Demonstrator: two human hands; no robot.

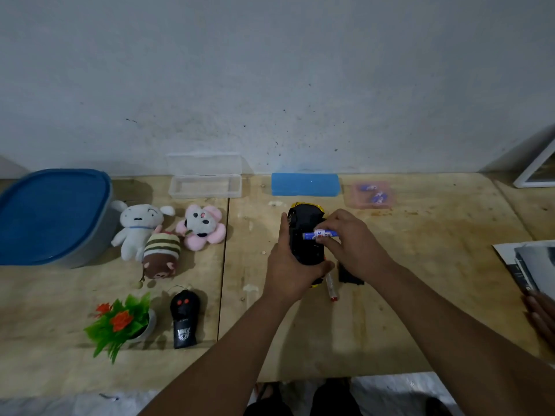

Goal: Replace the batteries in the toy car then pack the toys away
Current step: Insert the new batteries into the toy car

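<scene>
- Toy car [304, 232], flipped underside up, sits in the middle of the wooden worktop [420, 295], lifted slightly in the left hand [288, 265].
- Left hand is wrapped around the car's near end, thumb along its left side, fingers curled under its right side.
- Right hand [351, 244] pinches a blue-and-white battery [321, 234] between thumb and fingertips, laying it crosswise on the car's black underside.
- Black battery cover [350, 273] lies on the worktop just right of the car, partly under the right wrist; a small screwdriver [330, 288] lies beside it.
- Spare batteries in a clear packet [372, 194] rest near the back edge, right of a blue box [304, 184].
- Black remote control [183, 316] and three plush toys [171, 232] lie toward the left, beside a blue-lidded container [51, 214].
</scene>
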